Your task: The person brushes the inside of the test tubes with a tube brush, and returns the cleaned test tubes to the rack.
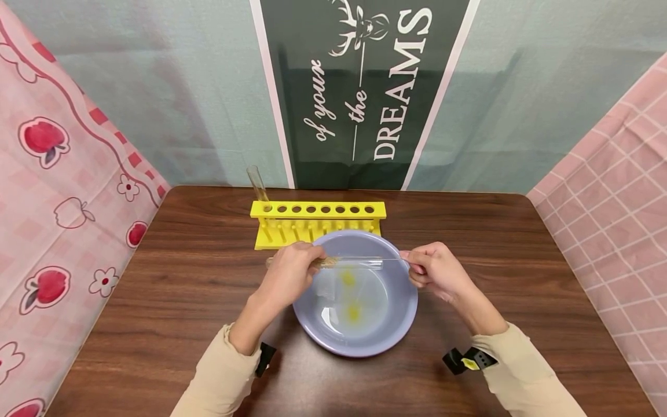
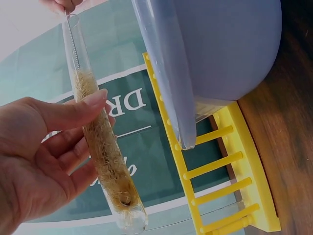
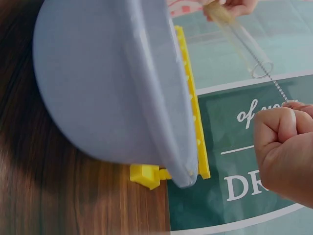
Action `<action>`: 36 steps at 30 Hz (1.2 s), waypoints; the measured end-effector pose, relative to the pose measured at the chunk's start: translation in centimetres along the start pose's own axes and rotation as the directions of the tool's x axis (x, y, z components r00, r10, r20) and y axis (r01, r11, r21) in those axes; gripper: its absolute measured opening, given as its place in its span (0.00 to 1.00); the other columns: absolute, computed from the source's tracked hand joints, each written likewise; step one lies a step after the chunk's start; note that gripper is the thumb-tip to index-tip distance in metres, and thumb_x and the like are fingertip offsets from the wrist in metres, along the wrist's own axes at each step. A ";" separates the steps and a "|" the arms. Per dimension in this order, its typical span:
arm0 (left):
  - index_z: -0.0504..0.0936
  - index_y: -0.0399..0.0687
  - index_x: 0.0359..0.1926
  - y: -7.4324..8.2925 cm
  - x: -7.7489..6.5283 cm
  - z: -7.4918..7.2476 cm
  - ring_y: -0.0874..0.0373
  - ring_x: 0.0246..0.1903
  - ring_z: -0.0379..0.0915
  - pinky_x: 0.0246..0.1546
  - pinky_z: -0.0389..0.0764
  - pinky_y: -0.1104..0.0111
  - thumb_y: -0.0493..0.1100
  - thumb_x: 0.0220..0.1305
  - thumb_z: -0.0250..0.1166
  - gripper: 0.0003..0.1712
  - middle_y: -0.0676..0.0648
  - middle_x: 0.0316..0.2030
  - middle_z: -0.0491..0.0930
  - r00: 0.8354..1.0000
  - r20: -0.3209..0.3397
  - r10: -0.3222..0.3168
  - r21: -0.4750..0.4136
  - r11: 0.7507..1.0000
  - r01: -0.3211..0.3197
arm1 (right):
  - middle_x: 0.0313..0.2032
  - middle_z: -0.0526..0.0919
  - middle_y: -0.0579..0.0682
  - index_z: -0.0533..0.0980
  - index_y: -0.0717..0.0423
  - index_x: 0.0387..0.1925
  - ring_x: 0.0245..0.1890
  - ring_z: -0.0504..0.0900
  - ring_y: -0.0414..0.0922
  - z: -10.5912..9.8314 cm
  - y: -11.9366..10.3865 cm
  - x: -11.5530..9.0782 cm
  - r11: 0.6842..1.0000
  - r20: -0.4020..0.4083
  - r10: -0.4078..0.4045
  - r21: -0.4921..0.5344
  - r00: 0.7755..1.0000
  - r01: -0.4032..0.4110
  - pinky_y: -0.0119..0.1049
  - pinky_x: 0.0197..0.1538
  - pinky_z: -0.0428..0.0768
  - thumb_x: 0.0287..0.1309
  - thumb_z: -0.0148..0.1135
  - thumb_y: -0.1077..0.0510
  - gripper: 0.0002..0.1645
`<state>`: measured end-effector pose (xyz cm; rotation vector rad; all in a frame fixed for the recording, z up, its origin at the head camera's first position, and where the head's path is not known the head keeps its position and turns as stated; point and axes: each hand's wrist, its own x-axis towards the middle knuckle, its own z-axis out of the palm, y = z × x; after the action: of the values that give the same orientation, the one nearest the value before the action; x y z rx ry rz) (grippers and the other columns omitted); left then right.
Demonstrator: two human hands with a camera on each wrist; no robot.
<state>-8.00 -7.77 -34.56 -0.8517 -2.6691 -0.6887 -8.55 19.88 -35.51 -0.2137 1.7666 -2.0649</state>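
Note:
Over a lavender basin (image 1: 355, 350) my left hand (image 1: 293, 272) grips a clear glass test tube (image 1: 372, 263), held nearly level with its mouth to the right. Tan bristles of a test tube brush (image 2: 102, 147) fill the tube's closed end, as the left wrist view shows. The brush's twisted wire comes out of the mouth, and my right hand (image 1: 436, 270) pinches it beside the basin's right rim. In the right wrist view the wire (image 3: 278, 88) runs from the tube mouth into the curled fingers. Water with two yellow patches lies in the basin.
Behind the basin stands a yellow test tube rack (image 1: 318, 209), partly covered by its rim. Another glass test tube (image 1: 256, 180) leans in the rack's leftmost hole. A brown wooden table (image 1: 167, 278) carries everything, with hanging cloths on the back and both sides.

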 end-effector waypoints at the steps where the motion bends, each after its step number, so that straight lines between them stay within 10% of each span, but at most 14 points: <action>1: 0.81 0.44 0.27 0.0 0.0 0.0 0.56 0.26 0.74 0.27 0.74 0.65 0.21 0.40 0.63 0.15 0.51 0.22 0.77 1.000 -0.005 0.001 0.008 1.000 -0.001 | 0.10 0.51 0.47 0.56 0.64 0.09 0.10 0.46 0.43 0.0 0.0 0.0 0.999 0.017 0.021 0.046 1.000 -0.021 0.35 0.15 0.45 0.61 0.43 0.70 0.25; 15: 0.82 0.44 0.28 0.0 -0.5 0.1 0.54 0.28 0.75 0.27 0.75 0.64 0.22 0.40 0.64 0.15 0.50 0.23 0.79 0.998 -0.054 0.022 0.067 0.998 -0.018 | 0.13 0.48 0.47 0.55 0.60 0.10 0.11 0.44 0.40 -0.7 0.0 -0.2 0.940 0.176 0.125 0.294 0.976 -0.173 0.32 0.17 0.44 0.64 0.33 0.71 0.24; 19: 0.82 0.45 0.28 -0.1 -0.6 0.1 0.54 0.28 0.75 0.27 0.75 0.64 0.22 0.40 0.63 0.16 0.51 0.24 0.79 0.999 -0.048 0.020 0.063 0.998 -0.017 | 0.11 0.50 0.46 0.55 0.62 0.10 0.10 0.46 0.40 -0.8 0.1 -0.3 0.978 0.126 0.073 0.187 0.989 -0.096 0.32 0.16 0.45 0.63 0.35 0.72 0.24; 23: 0.81 0.46 0.28 -0.4 -0.7 0.2 0.54 0.27 0.75 0.26 0.74 0.64 0.22 0.39 0.62 0.17 0.51 0.23 0.78 0.999 -0.035 0.015 0.060 0.998 -0.013 | 0.10 0.56 0.46 0.59 0.65 0.08 0.11 0.54 0.40 -0.8 0.5 -0.4 0.986 0.016 -0.050 -0.156 0.999 0.052 0.33 0.14 0.52 0.62 0.44 0.70 0.25; 28: 0.80 0.46 0.28 -0.6 -1.0 0.1 0.55 0.26 0.74 0.24 0.73 0.64 0.22 0.39 0.63 0.16 0.52 0.23 0.79 0.999 -0.032 0.009 0.054 0.999 -0.007 | 0.10 0.61 0.42 0.66 0.55 0.08 0.14 0.61 0.37 -1.1 1.1 -0.4 0.760 -0.004 -0.279 -0.612 0.960 0.218 0.30 0.17 0.62 0.57 0.56 0.67 0.23; 36: 0.80 0.47 0.27 -1.0 -1.3 -0.3 0.56 0.26 0.75 0.23 0.71 0.65 0.22 0.40 0.61 0.17 0.53 0.24 0.79 1.000 -0.003 -0.021 0.027 0.999 0.021 | 0.12 0.60 0.42 0.64 0.50 0.10 0.14 0.57 0.32 0.2 0.5 -0.7 0.429 0.177 -0.606 -0.748 0.776 0.506 0.24 0.16 0.56 0.41 0.61 0.80 0.25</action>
<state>-7.56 -9.27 -35.16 -0.8167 -2.6826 -0.6561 -7.74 19.97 -35.83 -1.0936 2.8807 -1.4904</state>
